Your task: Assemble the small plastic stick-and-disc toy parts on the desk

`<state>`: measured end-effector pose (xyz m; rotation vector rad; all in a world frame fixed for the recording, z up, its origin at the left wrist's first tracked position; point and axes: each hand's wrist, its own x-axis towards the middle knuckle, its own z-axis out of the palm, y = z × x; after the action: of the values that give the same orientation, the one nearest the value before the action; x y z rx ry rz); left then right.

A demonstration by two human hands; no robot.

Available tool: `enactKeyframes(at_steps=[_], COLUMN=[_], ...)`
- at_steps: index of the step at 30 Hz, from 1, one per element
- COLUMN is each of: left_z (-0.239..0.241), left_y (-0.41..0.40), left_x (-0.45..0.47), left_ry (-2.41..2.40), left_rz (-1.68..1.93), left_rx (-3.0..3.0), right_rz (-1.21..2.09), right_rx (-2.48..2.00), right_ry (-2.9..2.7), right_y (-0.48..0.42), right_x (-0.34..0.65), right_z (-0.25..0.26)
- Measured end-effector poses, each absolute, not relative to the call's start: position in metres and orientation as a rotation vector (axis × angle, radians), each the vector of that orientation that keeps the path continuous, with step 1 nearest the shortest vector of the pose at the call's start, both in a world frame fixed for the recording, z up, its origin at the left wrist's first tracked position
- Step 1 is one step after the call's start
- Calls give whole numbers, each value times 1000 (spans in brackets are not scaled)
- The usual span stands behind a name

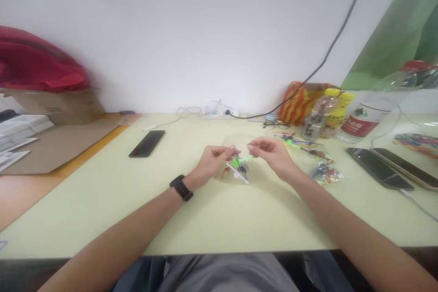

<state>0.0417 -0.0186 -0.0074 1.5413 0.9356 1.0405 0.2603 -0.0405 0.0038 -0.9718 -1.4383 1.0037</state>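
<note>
My left hand [212,163] and my right hand [272,155] meet over the middle of the pale yellow table [102,205]. Both pinch the top edge of a small clear plastic bag [239,168] that holds green, white and black toy parts. The bag hangs just above the tabletop between the two hands. A black watch [181,188] sits on my left wrist.
A black phone [147,143] lies to the left. More clear bags of colourful parts [321,169] lie to the right, with glasses [275,124], bottles [318,121] and two phones [390,169]. A cable [328,52] runs up the wall. Cardboard boxes [54,105] stand at far left.
</note>
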Motion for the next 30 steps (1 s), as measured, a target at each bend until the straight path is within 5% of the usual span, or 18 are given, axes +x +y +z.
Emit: enactKeyframes(at_steps=[30], left_z=[-6], left_y=[14], left_x=[11], left_ry=[727], left_rz=[1065], left_rx=[1482], right_rz=[1259], right_rx=[-903], right_ry=[-1253], right_y=[-30], right_x=[271], right_z=[-5])
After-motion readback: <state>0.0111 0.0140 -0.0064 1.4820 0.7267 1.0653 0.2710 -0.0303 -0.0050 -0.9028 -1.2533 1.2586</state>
